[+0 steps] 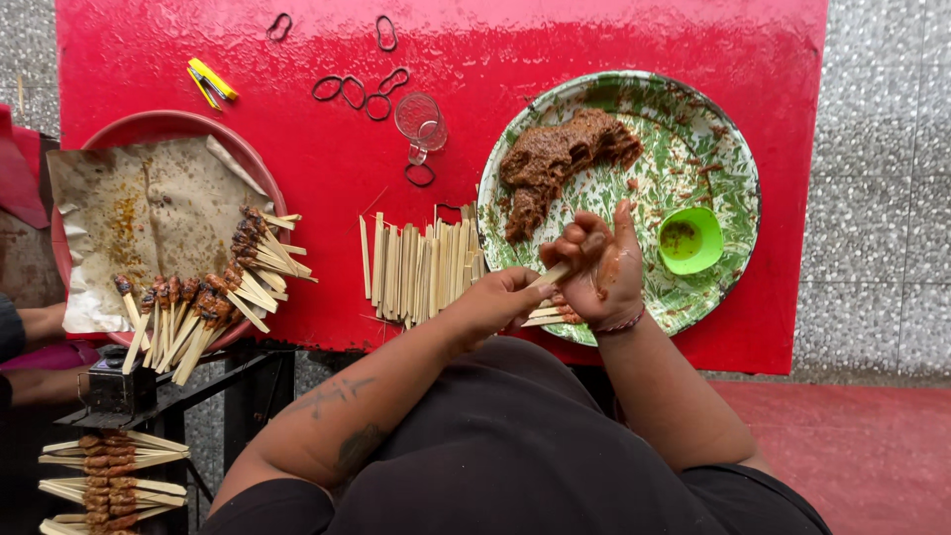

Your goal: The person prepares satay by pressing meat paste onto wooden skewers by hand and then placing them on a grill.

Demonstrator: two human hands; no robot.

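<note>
The stick (551, 276) lay over the plate's (718, 149) near rim, pinched by the left hand (492, 303), while the right hand (601, 266) curled around its tip, apparently pressing mince on. The plate held a mince mound (560, 159) and green cup (690, 239); the tray (158, 127) held finished skewers (213, 297).

A flat pale bamboo stick (551, 276) lies tilted, pinched between both hands above the plate's edge.
</note>
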